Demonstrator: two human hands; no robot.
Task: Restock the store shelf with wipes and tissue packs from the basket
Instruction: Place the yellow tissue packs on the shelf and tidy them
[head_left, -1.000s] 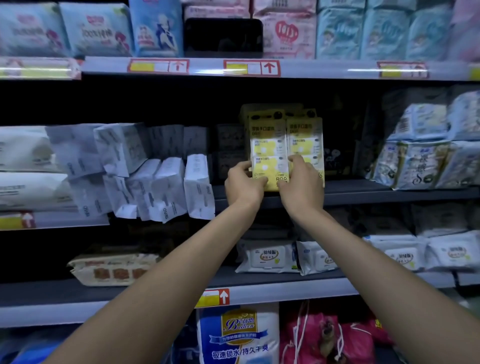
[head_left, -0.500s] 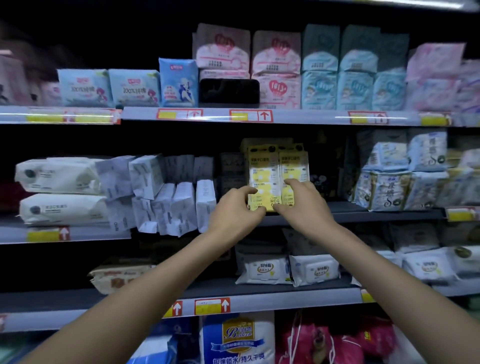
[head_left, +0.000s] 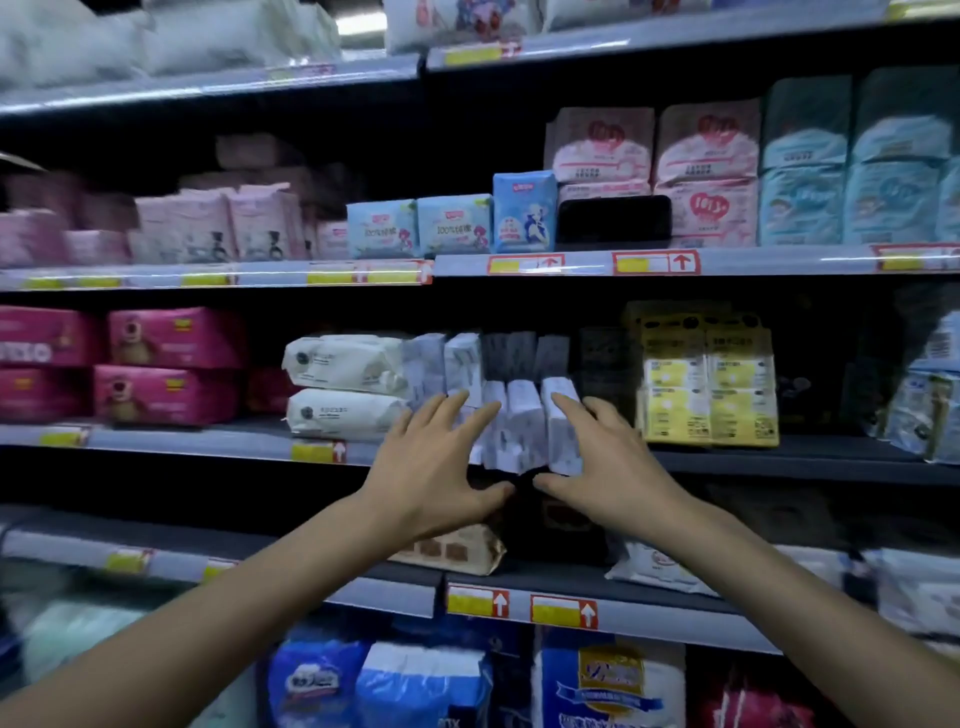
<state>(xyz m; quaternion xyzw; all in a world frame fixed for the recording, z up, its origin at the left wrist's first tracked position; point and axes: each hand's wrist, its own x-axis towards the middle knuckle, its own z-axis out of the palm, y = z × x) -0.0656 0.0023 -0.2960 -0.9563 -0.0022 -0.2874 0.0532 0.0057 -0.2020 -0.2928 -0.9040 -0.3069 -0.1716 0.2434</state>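
A row of small white tissue packs (head_left: 519, 421) stands on edge on the middle shelf (head_left: 779, 457), some leaning over the front lip. My left hand (head_left: 436, 467) is spread flat against the row's left side, fingers apart. My right hand (head_left: 608, 462) is spread against the row's right side, thumb below the packs. Neither hand grips a pack. To the right the yellow wipes packs (head_left: 706, 384) stand upright on the same shelf, apart from my hands. The basket is out of sight.
Two large white wipes packs (head_left: 343, 389) lie stacked left of the row, with pink boxes (head_left: 166, 364) further left. A black phone (head_left: 613, 221) leans on the upper shelf. Below are flat wipes packs (head_left: 452, 556) and blue bulk packs (head_left: 608, 686).
Both hands left the yellow wipes packs and moved left onto the white tissue packs. The view swung left and up, and the yellow packs stay standing on the shelf.
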